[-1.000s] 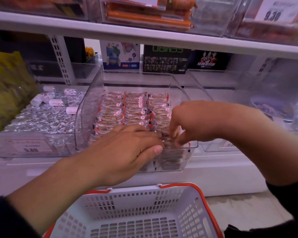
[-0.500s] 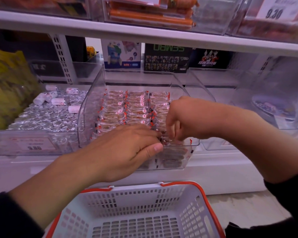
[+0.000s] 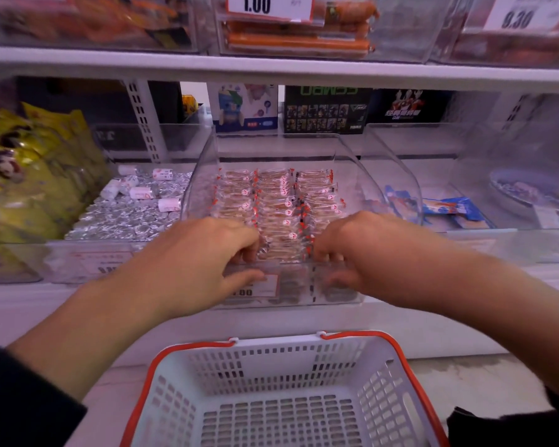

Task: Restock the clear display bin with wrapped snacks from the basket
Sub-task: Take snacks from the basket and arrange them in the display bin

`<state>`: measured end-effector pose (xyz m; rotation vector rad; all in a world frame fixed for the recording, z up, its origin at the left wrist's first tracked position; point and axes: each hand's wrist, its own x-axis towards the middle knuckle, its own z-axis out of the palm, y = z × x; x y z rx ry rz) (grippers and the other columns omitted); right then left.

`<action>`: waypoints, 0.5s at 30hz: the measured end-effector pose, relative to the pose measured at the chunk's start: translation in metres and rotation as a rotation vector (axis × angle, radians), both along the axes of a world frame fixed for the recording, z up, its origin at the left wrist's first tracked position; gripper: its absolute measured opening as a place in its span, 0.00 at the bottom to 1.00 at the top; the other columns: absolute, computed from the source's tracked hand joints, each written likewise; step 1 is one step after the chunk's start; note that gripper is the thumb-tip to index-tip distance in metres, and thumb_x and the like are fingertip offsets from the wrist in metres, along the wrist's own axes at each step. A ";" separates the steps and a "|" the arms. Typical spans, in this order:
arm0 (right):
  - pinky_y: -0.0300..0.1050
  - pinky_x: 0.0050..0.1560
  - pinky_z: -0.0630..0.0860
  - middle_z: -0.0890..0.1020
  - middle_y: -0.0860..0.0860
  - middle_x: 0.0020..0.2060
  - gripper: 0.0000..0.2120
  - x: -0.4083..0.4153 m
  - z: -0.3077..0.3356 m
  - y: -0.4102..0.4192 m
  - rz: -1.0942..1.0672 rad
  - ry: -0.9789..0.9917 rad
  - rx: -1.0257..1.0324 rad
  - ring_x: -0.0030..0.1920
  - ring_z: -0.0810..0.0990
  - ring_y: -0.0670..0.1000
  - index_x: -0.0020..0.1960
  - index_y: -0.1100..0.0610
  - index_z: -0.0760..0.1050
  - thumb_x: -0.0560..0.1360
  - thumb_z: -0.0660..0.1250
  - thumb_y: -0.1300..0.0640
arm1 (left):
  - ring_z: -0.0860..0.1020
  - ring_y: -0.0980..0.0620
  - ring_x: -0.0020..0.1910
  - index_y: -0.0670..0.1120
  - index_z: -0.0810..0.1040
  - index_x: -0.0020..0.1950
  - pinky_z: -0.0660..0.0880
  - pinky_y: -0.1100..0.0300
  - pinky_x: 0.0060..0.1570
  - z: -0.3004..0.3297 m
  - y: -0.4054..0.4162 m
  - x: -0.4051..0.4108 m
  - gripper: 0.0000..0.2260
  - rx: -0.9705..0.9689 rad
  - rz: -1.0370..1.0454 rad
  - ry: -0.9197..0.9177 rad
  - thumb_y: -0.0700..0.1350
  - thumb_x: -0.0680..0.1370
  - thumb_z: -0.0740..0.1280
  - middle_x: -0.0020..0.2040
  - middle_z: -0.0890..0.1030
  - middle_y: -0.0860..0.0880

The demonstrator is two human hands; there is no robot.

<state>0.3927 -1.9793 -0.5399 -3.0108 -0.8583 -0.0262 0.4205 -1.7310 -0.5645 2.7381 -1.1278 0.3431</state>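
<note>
Hands have parted since a second ago: then both were bunched over the right front corner of the bin (image 3: pixel 207 162), your right pinching at packets there; now each sits at its own side of the front wall. Your left hand (image 3: pixel 204 253) grips the wall left of centre, fingers curled over the rim, thumb pressed on the outside by the price label (image 3: pixel 265 285). Your right hand (image 3: pixel 359 250) does the same on the right, fingertips hooked inside; the thumb is blurred behind the plastic. No packet seen in either hand. Snacks (image 3: pixel 275 204) lie in three neat rows reaching the front. Basket (image 3: pixel 271 398) below shows a bare floor, nothing left in the visible part. Judgement: loading is done or nearly so; this two-handed grip reads as squaring or sliding the bin on the shelf.
</note>
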 end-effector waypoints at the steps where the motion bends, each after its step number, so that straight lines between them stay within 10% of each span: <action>1: 0.49 0.48 0.77 0.80 0.47 0.49 0.08 0.000 -0.003 0.000 -0.016 -0.032 -0.018 0.50 0.80 0.54 0.51 0.45 0.74 0.73 0.68 0.53 | 0.74 0.53 0.40 0.56 0.70 0.44 0.73 0.54 0.40 -0.002 0.003 -0.001 0.12 0.024 0.031 0.021 0.60 0.74 0.68 0.40 0.74 0.59; 15: 0.51 0.47 0.76 0.81 0.48 0.48 0.04 0.045 -0.014 0.002 -0.116 -0.177 0.105 0.51 0.79 0.56 0.48 0.50 0.77 0.74 0.69 0.57 | 0.76 0.48 0.42 0.50 0.73 0.44 0.74 0.52 0.42 -0.007 0.000 0.043 0.09 -0.055 0.169 0.084 0.52 0.76 0.71 0.42 0.78 0.52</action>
